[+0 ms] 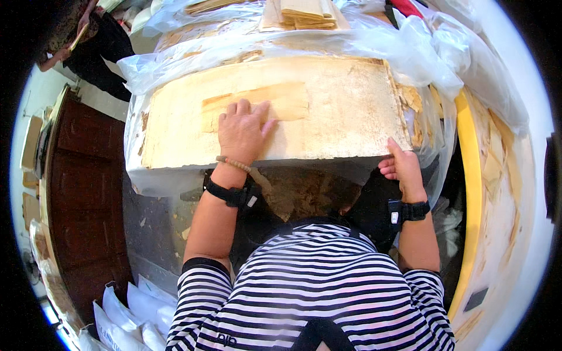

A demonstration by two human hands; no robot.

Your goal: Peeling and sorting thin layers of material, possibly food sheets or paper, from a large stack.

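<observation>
A large pale board [339, 99] with rough, flaking edges lies in front of me. On its left half is a thin tan rectangular sheet [287, 100], whose material I cannot tell. My left hand [241, 131] presses flat on this sheet with fingers stretched, covering part of it. At the board's near right corner is my right hand [402, 167], its thumb over the top and its fingers curled below the edge. Clear plastic sheeting [149, 178] hangs out from under the board.
Behind the board, more plastic [374, 47] surrounds stacked tan sheets [307, 14]. A yellow-edged surface [468, 175] with tan scraps runs along my right. Left are a brown panelled door-like piece [85, 193], white sacks [132, 316] and another person [96, 47] holding a thin tan piece.
</observation>
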